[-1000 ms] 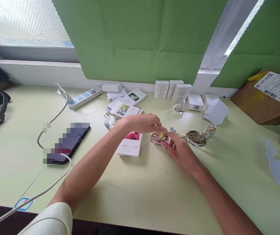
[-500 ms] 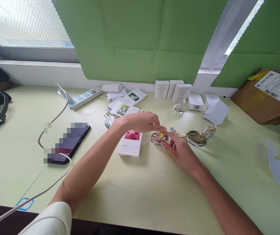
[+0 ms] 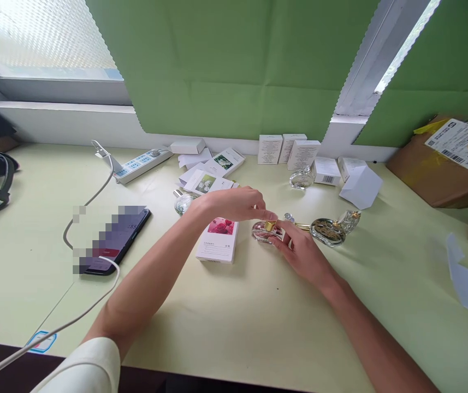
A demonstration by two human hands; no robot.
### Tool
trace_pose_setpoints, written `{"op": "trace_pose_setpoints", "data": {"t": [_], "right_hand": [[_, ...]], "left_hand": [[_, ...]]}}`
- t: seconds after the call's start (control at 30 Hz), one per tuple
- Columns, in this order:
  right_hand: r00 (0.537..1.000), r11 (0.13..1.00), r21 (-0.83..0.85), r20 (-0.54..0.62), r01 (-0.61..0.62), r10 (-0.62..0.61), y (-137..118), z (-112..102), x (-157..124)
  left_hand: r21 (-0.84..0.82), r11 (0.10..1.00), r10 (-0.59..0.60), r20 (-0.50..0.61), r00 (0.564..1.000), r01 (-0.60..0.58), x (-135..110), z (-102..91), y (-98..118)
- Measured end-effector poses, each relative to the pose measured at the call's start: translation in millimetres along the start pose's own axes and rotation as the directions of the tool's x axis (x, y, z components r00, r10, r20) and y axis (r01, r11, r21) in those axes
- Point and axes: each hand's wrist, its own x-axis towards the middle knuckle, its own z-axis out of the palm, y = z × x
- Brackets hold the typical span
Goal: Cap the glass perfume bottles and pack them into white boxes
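Note:
A clear, pinkish glass perfume bottle [image 3: 260, 233] with a gold neck piece [image 3: 270, 224] sits on the table between my hands. From the left, my left hand [image 3: 237, 205] reaches over it, its fingers closed at the gold piece. On the other side, my right hand [image 3: 301, 245] grips the bottle, thumb against the glass and index finger by the gold part. A white box with a red rose picture [image 3: 218, 240] lies below my left wrist. Just beyond my right fingers is a dark-patterned glass bottle [image 3: 327, 232] with an ornate clear stopper [image 3: 349, 221].
Several white boxes [image 3: 270, 149] stand at the back, near a round glass bottle [image 3: 301, 178]. Flower-printed boxes [image 3: 223, 161] and a power strip [image 3: 143, 165] lie at back left. A phone [image 3: 121, 240] with a cable is left; a cardboard carton [image 3: 442, 169] is right.
Almost nothing differs. Both hands stay at the perfume bottle, with only a very slight shift of the fingers at the gold piece.

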Motion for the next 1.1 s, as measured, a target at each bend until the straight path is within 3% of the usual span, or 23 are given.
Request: {"op": "trace_pose_setpoints", "data": {"t": [0.1, 0.2, 0.3, 0.5, 0.67, 1.1], "right_hand": [[1.000, 1.000, -0.003, -0.011, -0.017, 0.017, 1.0, 0.8, -0.2], [1.000, 1.000, -0.007, -0.016, -0.019, 0.019, 1.7, 1.5, 0.3], [1.000, 1.000, -0.017, -0.027, -0.004, 0.004, 2.4, 1.9, 1.0], [0.999, 0.999, -0.023, -0.044, 0.024, -0.025, 2.9, 2.4, 1.7], [0.998, 0.999, -0.022, -0.051, 0.028, -0.029, 3.1, 3.2, 1.8], [0.999, 1.000, -0.014, -0.036, 0.017, -0.018, 4.2, 2.6, 1.5]], "left_hand": [[-0.014, 0.998, -0.067, -0.072, 0.995, 0.066, -10.0, -11.4, -6.1], [0.074, 0.971, -0.214, -0.155, 0.965, 0.227, -17.9, -21.7, -23.7], [0.172, 0.931, -0.317, -0.060, 0.947, 0.322, -17.1, -22.9, -42.8], [0.145, 0.944, -0.313, 0.111, 0.943, 0.296, 2.3, -5.2, -45.9], [0.249, 0.898, -0.395, 0.096, 0.914, 0.362, 12.2, 7.7, -33.0], [0.243, 0.925, -0.322, 0.090, 0.943, 0.293, 18.4, 21.0, -31.2]]}}
